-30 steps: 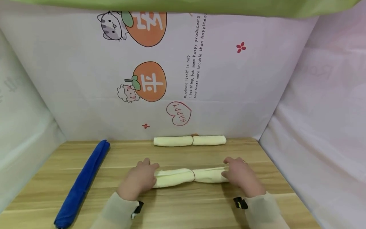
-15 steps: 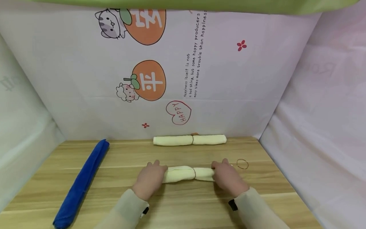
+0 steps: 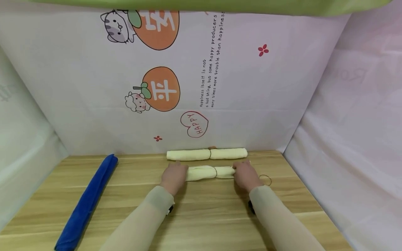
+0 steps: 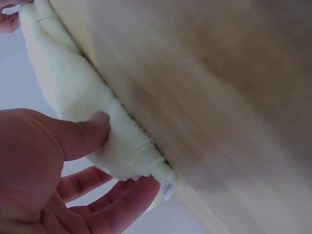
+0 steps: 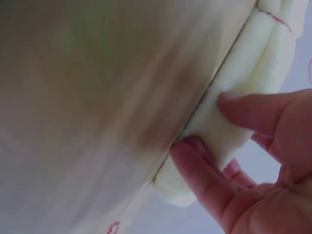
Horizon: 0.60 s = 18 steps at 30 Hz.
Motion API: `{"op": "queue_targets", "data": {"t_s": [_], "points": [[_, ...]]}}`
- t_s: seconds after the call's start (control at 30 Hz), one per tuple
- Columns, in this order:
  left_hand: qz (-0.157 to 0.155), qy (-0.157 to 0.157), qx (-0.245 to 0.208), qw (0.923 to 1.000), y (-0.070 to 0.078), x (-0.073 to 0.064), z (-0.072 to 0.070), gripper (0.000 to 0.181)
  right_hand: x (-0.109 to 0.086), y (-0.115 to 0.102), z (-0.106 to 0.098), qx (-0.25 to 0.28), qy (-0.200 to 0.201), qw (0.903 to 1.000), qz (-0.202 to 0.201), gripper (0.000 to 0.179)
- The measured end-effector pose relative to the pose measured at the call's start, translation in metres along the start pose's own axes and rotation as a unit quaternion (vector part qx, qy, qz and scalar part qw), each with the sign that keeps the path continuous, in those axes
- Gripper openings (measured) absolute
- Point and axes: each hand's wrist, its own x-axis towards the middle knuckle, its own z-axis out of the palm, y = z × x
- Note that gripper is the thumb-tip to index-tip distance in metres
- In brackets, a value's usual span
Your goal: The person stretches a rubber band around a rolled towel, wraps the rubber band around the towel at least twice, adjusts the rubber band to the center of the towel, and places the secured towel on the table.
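A cream rolled towel (image 3: 201,173) lies crosswise on the wooden table, a thin reddish-brown band (image 3: 216,172) cinched around its middle. My left hand (image 3: 174,177) grips its left end. In the left wrist view the thumb (image 4: 92,131) presses one side and the fingers curl round the other, with a small white label (image 4: 168,189) showing at the tip. At the opposite end my right hand (image 3: 246,175) holds the roll between thumb and fingers (image 5: 195,165). Just behind it is a second cream rolled towel (image 3: 188,154), banded the same way, near the back wall.
Along the left side, a blue rolled towel (image 3: 86,202) lies at a slant. A loose thin band (image 3: 265,175) rests on the table (image 3: 201,223) beside my right hand. White printed cloth walls (image 3: 238,87) enclose the back and both sides.
Both hands have come closer together along the front towel roll, then moved it away from me toward the back roll. The loose band at right has come into view from behind the right hand.
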Motion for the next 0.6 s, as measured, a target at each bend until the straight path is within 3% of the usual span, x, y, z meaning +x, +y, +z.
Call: {"op": "queue_targets", "data": {"t_s": [0.1, 0.3, 0.6], "points": [[-0.018, -0.01, 0.002, 0.9998, 0.001, 0.007, -0.002, 0.021, 0.009, 0.003, -0.002, 0.017, -0.014, 0.9997, -0.003, 0.03], [-0.036, -0.025, 0.031, 0.9986, -0.003, 0.018, -0.002, 0.025, 0.022, 0.007, -0.005, -0.003, -0.042, 0.998, -0.047, 0.044], [-0.043, -0.038, 0.026, 0.998, -0.009, 0.031, 0.0, 0.026, 0.027, 0.004, -0.007, 0.038, -0.081, 0.9954, -0.033, 0.059]]}}
